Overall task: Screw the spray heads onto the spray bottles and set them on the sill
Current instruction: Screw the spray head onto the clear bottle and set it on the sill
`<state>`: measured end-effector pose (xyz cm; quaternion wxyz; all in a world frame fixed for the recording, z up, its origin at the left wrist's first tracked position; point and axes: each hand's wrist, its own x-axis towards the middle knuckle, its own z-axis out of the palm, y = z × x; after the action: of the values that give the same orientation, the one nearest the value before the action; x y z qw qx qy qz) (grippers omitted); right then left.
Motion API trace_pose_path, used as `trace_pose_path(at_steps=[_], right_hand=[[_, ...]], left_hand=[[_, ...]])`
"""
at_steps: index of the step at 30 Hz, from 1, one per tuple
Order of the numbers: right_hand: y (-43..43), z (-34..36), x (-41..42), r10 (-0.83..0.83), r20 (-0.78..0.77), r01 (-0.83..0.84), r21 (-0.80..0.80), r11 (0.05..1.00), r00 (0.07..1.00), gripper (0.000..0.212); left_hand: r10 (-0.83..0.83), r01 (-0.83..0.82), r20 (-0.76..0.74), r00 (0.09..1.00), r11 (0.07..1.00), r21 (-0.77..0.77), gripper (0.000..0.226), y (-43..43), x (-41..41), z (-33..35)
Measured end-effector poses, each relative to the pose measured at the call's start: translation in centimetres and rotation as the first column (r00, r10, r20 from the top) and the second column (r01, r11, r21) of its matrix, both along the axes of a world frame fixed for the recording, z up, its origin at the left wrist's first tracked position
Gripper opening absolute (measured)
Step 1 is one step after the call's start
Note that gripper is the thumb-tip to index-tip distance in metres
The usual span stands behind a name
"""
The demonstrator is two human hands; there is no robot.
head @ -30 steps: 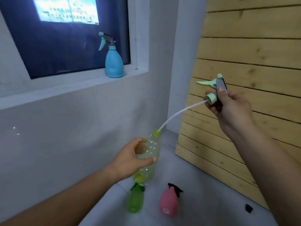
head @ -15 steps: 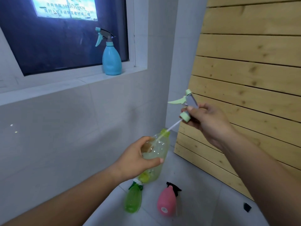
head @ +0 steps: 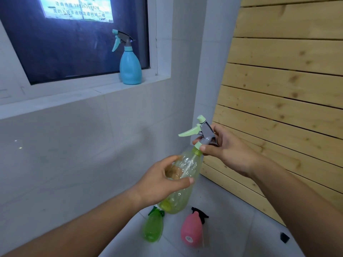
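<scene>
Below the white window sill [head: 55, 100], the left hand [head: 156, 186] wraps round the clear yellow-green plastic spray bottle [head: 187, 165]. The right hand [head: 230, 151] pinches the pale-green-and-grey trigger spray head [head: 205, 131] at the bottle's mouth. The bottle looks light, thin-walled and probably crushable, so grip the shoulder and twist the collar.

Item: my two arms, bare.
Lower left of frame: left hand [head: 159, 184], left forearm [head: 83, 229]; lower right: right hand [head: 228, 151], right forearm [head: 297, 197]; both uncovered to frame edge.
</scene>
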<state>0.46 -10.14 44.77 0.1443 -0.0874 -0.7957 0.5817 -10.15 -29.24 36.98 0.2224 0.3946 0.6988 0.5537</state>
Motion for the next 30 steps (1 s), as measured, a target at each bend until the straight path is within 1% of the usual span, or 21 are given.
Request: trace_pose_path(at_steps=[5, 7, 9, 11, 14, 15, 16, 18, 19, 20, 21, 23, 24, 25, 27, 28, 29, 30], right_hand=[[0.3, -0.3, 0.1, 0.034, 0.033, -0.035, 0.004, 0.999, 0.999, 0.036], [0.4, -0.2, 0.1, 0.044, 0.039, -0.045, 0.026, 0.999, 0.998, 0.034], [0.4, -0.3, 0.0, 0.033, 0.038, -0.035, 0.052, 0.998, 0.999, 0.03], [0.0, -0.6, -0.2, -0.012, 0.035, 0.008, 0.106, 0.994, 0.999, 0.029], [-0.5, -1.0, -0.4, -0.13, 0.017, 0.124, 0.19, 0.974, 0.991, 0.038], [-0.5, -1.0, -0.3, -0.133, 0.022, 0.127, 0.183, 0.975, 0.991, 0.038], [-0.4, -0.9, -0.2, -0.102, 0.027, 0.098, 0.14, 0.985, 0.994, 0.037], [0.2, -0.7, 0.0, -0.004, 0.023, 0.004, 0.001, 1.0, 1.0, 0.036], [0.4, -0.6, 0.1, 0.032, 0.012, -0.031, -0.041, 0.999, 0.999, 0.038], [0.4, -0.6, 0.2, 0.038, 0.008, -0.037, -0.04, 0.998, 0.999, 0.038], [0.3, -0.7, 0.2, 0.016, 0.013, -0.016, -0.007, 1.0, 1.0, 0.036], [-0.2, -1.1, -0.2, -0.073, 0.036, 0.069, 0.107, 0.992, 0.997, 0.033], [-0.5, -1.2, -0.4, -0.1, 0.048, 0.093, 0.134, 0.987, 0.994, 0.033], [-0.5, -1.2, -0.4, -0.09, 0.057, 0.083, 0.111, 0.99, 0.994, 0.034], [0.1, -0.9, -0.3, 0.016, 0.045, -0.013, -0.054, 0.998, 0.999, 0.035], [0.4, -0.6, -0.2, 0.071, 0.024, -0.068, -0.106, 0.992, 0.997, 0.036], [0.5, -0.5, -0.1, 0.095, 0.016, -0.093, -0.099, 0.991, 0.995, 0.035], [0.5, -0.5, -0.2, 0.079, 0.025, -0.077, -0.048, 0.996, 0.997, 0.031]], left_hand=[[-0.035, 0.035, 0.027, 0.999, 0.999, 0.003, 0.051, 0.0, 0.2, 0.2], [-0.034, 0.034, 0.044, 0.998, 0.999, 0.004, 0.057, 0.1, 0.4, 0.3], [-0.038, 0.038, 0.044, 0.998, 0.999, -0.001, 0.057, 0.2, 0.4, 0.2], [-0.039, 0.04, 0.036, 0.999, 0.999, -0.016, 0.061, 0.3, 0.5, 0.0], [-0.049, 0.051, 0.05, 0.998, 0.998, -0.035, 0.071, 0.4, 0.4, 0.0], [-0.052, 0.054, 0.066, 0.996, 0.998, -0.038, 0.074, 0.5, 0.4, 0.1], [-0.058, 0.061, 0.083, 0.995, 0.998, -0.035, 0.073, 0.5, 0.3, 0.2], [-0.072, 0.075, 0.097, 0.993, 0.997, -0.03, 0.067, 0.4, 0.2, 0.5], [-0.075, 0.078, 0.097, 0.993, 0.997, -0.028, 0.064, 0.4, 0.3, 0.6], [-0.075, 0.077, 0.092, 0.993, 0.997, -0.024, 0.065, 0.4, 0.3, 0.5], [-0.074, 0.076, 0.088, 0.993, 0.997, -0.022, 0.068, 0.5, 0.4, 0.4], [-0.069, 0.072, 0.092, 0.993, 0.997, -0.02, 0.073, 0.6, 0.6, 0.1], [-0.071, 0.072, 0.096, 0.993, 0.997, -0.014, 0.072, 0.6, 0.6, 0.1], [-0.071, 0.072, 0.1, 0.992, 0.997, -0.008, 0.07, 0.6, 0.5, 0.1], [-0.068, 0.069, 0.097, 0.993, 0.998, -0.002, 0.063, 0.4, 0.2, 0.5], [-0.069, 0.069, 0.09, 0.994, 0.998, 0.005, 0.057, 0.4, 0.1, 0.7], [-0.071, 0.07, 0.079, 0.994, 0.997, 0.013, 0.052, 0.4, 0.2, 0.8], [-0.072, 0.071, 0.067, 0.995, 0.997, 0.018, 0.05, 0.4, 0.3, 0.9]])
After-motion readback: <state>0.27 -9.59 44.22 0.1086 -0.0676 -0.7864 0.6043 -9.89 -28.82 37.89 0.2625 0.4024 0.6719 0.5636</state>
